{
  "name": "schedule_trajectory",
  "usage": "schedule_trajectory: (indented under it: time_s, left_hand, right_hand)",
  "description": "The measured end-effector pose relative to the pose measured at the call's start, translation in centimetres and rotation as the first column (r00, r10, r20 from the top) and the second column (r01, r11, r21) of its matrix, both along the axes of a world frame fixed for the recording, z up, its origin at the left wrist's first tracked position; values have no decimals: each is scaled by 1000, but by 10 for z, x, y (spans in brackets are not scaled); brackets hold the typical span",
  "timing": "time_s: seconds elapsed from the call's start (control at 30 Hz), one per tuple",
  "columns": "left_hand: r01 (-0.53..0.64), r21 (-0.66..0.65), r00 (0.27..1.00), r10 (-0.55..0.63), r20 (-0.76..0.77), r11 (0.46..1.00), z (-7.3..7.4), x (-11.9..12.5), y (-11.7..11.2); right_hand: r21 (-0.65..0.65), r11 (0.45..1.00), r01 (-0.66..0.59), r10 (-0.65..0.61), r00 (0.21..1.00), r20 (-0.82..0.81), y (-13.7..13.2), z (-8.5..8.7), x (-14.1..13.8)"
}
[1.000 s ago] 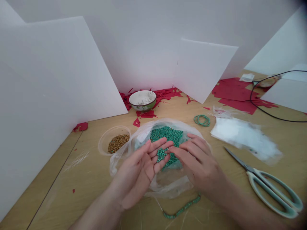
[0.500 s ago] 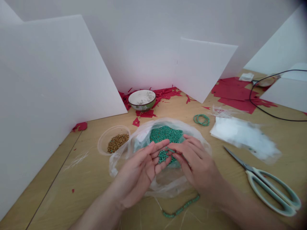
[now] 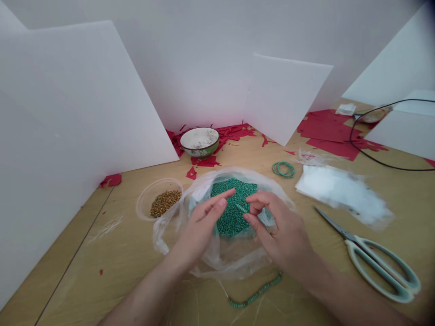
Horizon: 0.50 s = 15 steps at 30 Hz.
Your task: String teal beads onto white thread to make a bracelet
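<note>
My left hand [image 3: 204, 222] hangs open over a heap of small turquoise-green beads [image 3: 234, 217], its palm showing no beads. The heap lies in a crumpled clear plastic bag [image 3: 231, 262]. My right hand [image 3: 278, 228] is curled at the heap's right side. Its thumb and forefinger pinch the end of a short strand of green beads [image 3: 241, 208]. A longer beaded strand [image 3: 254, 294] lies on the wooden table [image 3: 78, 258] below the bag.
A clear tub of brown beads [image 3: 159, 199] stands left of the bag. To the right lie green-handled scissors [image 3: 377, 267], a white plastic sheet [image 3: 343, 194] and a coil of green beads [image 3: 283, 169]. Behind are a ceramic bowl [image 3: 199, 142], red paper scraps [image 3: 326, 129] and white boards [image 3: 84, 90].
The bead pile has left my left palm, and that hand has opened and moved left. My right fingers have drawn together around the short strand. The view has shifted slightly.
</note>
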State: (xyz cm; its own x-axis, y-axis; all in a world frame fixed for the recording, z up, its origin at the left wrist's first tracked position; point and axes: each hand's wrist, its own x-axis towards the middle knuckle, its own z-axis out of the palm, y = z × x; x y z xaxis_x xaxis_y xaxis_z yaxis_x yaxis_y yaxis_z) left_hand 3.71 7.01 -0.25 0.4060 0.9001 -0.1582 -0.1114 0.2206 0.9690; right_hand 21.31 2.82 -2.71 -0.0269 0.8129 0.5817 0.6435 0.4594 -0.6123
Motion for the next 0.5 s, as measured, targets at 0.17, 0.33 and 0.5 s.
schedule_trajectory:
  time_s: [0.17,0.33,0.5]
  left_hand:
    - [79,382,954,41,-296,921,-2,0,5]
    - [24,433,937,131,-325,901,3,-4,3]
    - [71,441,912,120,-392,895,4,-4,3]
  right_hand:
    - [28,999,22,-21,999,-27,-2,1,0]
    - [72,997,1,0,1000,-14,-2,2,-2]
    - [75,997,-22,23,1000,-9,-2,3,-2]
